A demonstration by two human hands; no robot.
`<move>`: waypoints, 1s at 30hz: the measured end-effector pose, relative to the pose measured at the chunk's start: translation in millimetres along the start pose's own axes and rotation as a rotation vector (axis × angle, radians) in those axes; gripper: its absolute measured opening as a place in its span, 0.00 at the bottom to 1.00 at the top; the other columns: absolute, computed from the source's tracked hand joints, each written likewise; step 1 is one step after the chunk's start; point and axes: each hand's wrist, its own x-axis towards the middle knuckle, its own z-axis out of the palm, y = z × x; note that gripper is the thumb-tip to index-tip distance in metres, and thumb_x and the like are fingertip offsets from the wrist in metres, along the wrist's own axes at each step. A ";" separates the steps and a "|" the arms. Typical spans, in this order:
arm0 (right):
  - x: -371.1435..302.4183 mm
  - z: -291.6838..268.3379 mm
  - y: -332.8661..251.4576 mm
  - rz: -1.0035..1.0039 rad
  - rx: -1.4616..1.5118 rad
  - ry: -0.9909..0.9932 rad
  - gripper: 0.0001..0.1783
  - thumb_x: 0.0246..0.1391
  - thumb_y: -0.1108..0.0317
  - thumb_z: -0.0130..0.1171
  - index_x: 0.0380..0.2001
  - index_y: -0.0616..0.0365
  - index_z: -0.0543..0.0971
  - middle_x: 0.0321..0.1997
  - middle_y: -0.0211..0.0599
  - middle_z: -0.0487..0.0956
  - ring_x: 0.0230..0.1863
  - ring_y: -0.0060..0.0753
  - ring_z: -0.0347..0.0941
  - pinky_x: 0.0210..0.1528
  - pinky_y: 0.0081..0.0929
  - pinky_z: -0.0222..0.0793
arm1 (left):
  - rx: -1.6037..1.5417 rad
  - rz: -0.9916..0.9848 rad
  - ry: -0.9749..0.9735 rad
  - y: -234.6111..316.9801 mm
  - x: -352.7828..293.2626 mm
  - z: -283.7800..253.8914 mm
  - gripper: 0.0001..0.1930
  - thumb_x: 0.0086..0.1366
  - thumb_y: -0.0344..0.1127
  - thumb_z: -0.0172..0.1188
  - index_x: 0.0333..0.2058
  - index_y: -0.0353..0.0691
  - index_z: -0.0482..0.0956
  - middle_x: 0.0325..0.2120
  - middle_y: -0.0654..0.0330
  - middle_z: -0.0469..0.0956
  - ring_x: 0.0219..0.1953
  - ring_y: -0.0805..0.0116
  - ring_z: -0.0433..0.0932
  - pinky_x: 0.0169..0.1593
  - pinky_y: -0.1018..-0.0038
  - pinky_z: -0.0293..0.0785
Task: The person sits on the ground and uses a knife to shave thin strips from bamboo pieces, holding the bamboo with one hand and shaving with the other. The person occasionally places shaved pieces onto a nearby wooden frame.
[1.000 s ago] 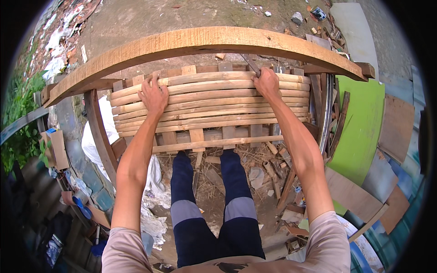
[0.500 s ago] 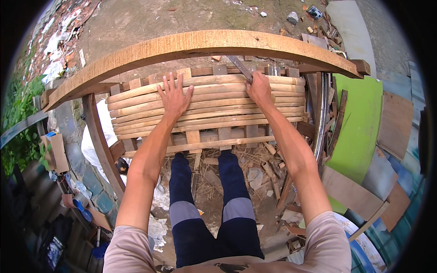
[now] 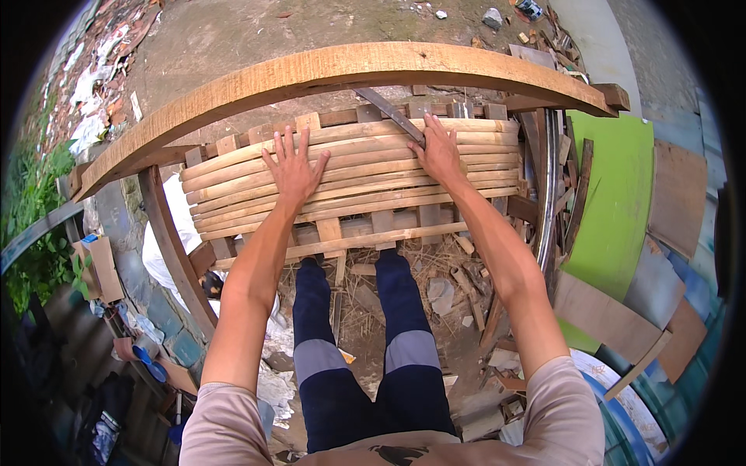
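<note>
A bench-like row of split bamboo slats (image 3: 365, 167) spans the frame in front of me, resting on short wooden crosspieces. My left hand (image 3: 296, 171) lies flat on the left half of the slats, fingers spread, holding nothing. On the right half, my right hand (image 3: 441, 155) presses down with a long flat knife (image 3: 388, 113) in its grip. Its dark blade slants up and left, across the far slats and beneath the curved-looking top beam. The handle is mostly hidden under my palm, and some fingers look stretched forward over it.
A thick wooden beam (image 3: 350, 66) crosses above the far side of the slats, with a post (image 3: 175, 241) at the left. Green board (image 3: 614, 202) and plywood pieces lie to the right. Wood scraps (image 3: 466, 287) litter the ground by my legs. Plants (image 3: 39, 210) grow at the far left.
My right hand has shifted slightly nearer, its fingers straighter, and the blade has swung further left. My left hand stays on the slats with its fingers a little wider. The view has tilted slightly.
</note>
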 end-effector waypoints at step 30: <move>-6.1 3.6 -8.0 0.063 0.002 0.010 0.20 0.56 0.57 0.59 0.40 0.65 0.74 0.67 0.46 0.62 0.71 0.48 0.51 0.65 0.69 0.45 | -0.013 0.024 0.069 2.9 -11.2 0.6 0.35 0.65 0.63 0.44 0.65 0.51 0.59 0.65 0.52 0.56 0.69 0.50 0.45 0.66 0.39 0.30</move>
